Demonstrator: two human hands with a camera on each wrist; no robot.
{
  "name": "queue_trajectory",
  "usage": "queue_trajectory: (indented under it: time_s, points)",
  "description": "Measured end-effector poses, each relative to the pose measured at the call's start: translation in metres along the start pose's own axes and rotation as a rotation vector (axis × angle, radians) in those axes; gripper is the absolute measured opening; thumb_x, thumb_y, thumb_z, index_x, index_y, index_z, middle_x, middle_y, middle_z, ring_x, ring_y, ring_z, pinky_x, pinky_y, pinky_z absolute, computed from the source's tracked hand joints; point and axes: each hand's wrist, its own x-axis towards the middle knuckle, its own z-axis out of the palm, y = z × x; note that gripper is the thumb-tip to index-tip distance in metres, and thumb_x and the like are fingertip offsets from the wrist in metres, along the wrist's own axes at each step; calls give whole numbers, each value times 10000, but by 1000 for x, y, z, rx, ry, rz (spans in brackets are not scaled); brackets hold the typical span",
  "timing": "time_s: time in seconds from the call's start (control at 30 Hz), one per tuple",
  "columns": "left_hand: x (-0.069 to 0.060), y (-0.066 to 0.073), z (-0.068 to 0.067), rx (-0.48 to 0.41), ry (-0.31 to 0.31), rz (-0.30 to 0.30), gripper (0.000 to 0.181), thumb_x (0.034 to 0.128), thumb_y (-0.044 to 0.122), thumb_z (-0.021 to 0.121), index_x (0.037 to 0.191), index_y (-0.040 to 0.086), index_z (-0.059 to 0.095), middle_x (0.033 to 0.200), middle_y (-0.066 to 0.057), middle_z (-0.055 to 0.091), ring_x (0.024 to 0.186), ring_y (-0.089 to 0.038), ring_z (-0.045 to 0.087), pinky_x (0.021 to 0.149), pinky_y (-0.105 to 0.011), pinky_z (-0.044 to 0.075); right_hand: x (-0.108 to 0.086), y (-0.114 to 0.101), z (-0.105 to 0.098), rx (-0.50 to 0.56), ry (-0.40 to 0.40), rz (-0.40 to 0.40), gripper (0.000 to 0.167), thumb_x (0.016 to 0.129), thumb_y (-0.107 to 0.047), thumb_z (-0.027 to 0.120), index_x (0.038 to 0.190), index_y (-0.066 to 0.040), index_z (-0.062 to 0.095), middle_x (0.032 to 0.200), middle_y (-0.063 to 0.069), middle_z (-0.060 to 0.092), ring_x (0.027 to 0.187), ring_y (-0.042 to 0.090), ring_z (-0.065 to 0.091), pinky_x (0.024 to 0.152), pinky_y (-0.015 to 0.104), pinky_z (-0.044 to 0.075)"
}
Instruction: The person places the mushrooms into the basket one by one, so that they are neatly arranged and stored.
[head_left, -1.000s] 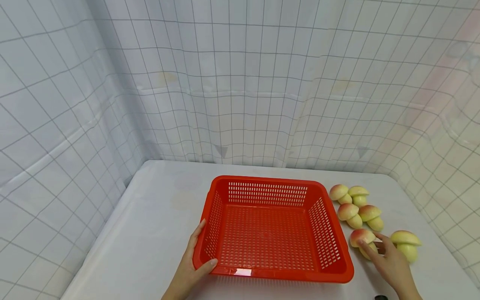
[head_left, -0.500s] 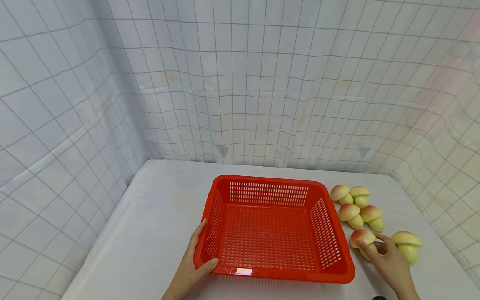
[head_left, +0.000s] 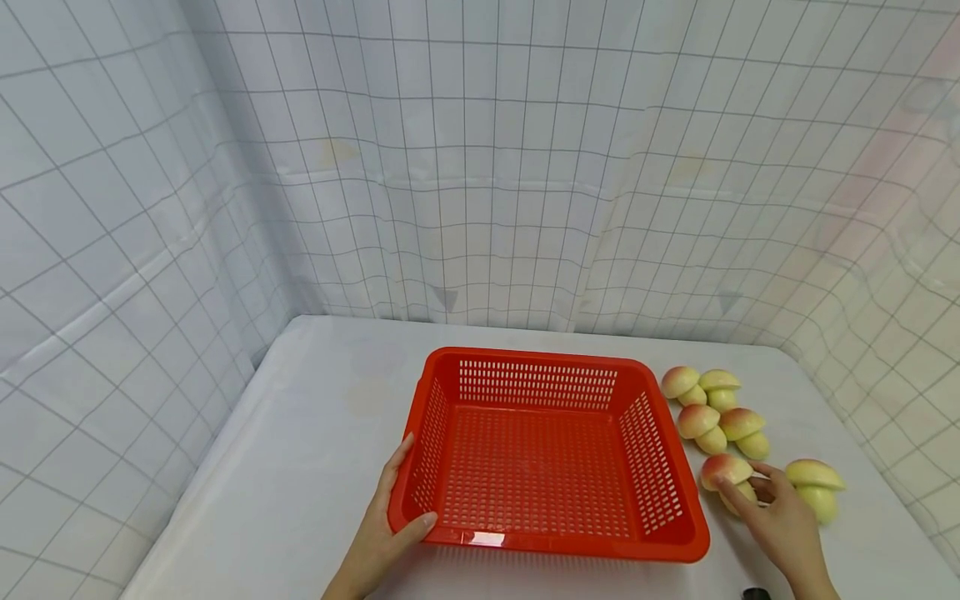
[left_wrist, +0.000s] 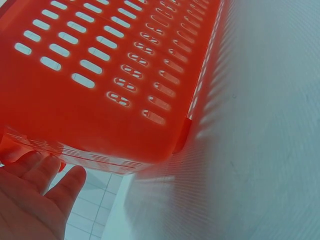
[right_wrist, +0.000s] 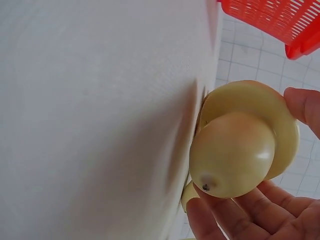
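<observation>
A red plastic basket (head_left: 540,546) with slotted walls stands on the white table. At its near left corner my left hand (head_left: 378,525) holds the rim, thumb over the front edge and fingers along the left side; the left wrist view shows the fingertips at the basket's rim (left_wrist: 30,142). To the right of the basket, my right hand (head_left: 783,517) holds a toy mushroom (head_left: 723,471) with a red and yellow cap. Up close in the right wrist view, thumb and fingers are on the cap and the rounded pale stem (right_wrist: 232,155).
Several similar mushrooms (head_left: 697,422) lie beyond my right hand, along the basket's right side. Another yellowish mushroom (head_left: 816,487) lies just right of that hand. A small black object (head_left: 756,593) shows at the bottom edge. White gridded curtains (head_left: 510,208) surround the table.
</observation>
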Motion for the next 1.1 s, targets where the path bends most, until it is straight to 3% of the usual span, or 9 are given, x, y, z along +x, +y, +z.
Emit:
queue_trajectory:
  time_s: [0.37,0.53,0.6,0.67,0.8,1.1]
  points:
    - [0,0,0,26,13,-6,866,784,128,711,1473,375,249,1469,-67,281,1134,-411,466,773,-356,532,-3,-4,-1,31,81,1,767,831,-466,687,1321,61,422,1181,340,546,1031,453,558,595,242,472]
    - [0,0,1,38,17,-6,870,776,143,718,1472,371,248,1469,-72,281,1131,-405,471,772,-354,532,-5,-9,-2,40,110,16,759,828,-478,686,1328,32,429,1176,302,567,1014,393,560,607,216,434]
    - [0,0,1,39,16,-3,871,775,141,716,1473,370,247,1469,-73,281,1130,-405,471,771,-354,533,-5,-11,-2,40,127,18,750,822,-477,693,1325,18,438,1168,284,581,970,310,577,605,194,425]
    - [0,0,1,36,14,1,870,777,135,712,1473,370,247,1469,-74,281,1132,-406,468,771,-354,533,-5,-13,-1,40,147,17,738,815,-470,704,1318,8,450,1156,268,595,893,145,577,604,161,413]
    - [0,-1,0,25,7,5,866,784,121,704,1475,370,245,1470,-68,278,1139,-410,460,775,-355,531,-7,-16,0,59,191,6,713,802,-449,727,1304,-12,471,1134,249,613,766,-128,416,617,132,397]
    - [1,-1,0,43,19,1,874,778,124,712,1476,374,249,1470,-50,282,1140,-402,464,771,-352,533,-6,-26,0,80,295,-84,639,800,-351,753,1280,-8,508,1073,245,643,729,-217,373,618,62,364]
